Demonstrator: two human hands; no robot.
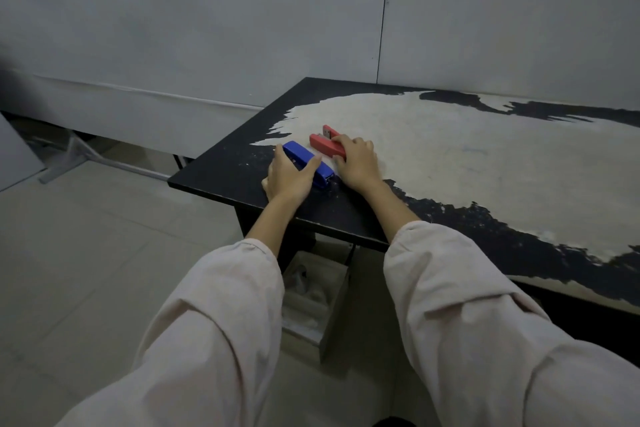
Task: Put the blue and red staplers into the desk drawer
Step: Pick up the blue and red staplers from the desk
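A blue stapler (300, 157) lies near the left corner of the worn black desk (221, 170). My left hand (289, 177) wraps around it, thumb on one side and fingers on the other. Just behind it lies a red stapler (325, 144), and my right hand (356, 161) closes over its near end. Both staplers still rest on the desk top. Below the desk edge, between my forearms, the drawer (332, 319) stands pulled out, showing crumpled plastic inside.
The desk top is black with a large pale patch (450, 156) where the coating has worn off. A grey wall runs behind it. Tiled floor (86, 270) lies to the left, with a metal frame leg (69, 163) farther back.
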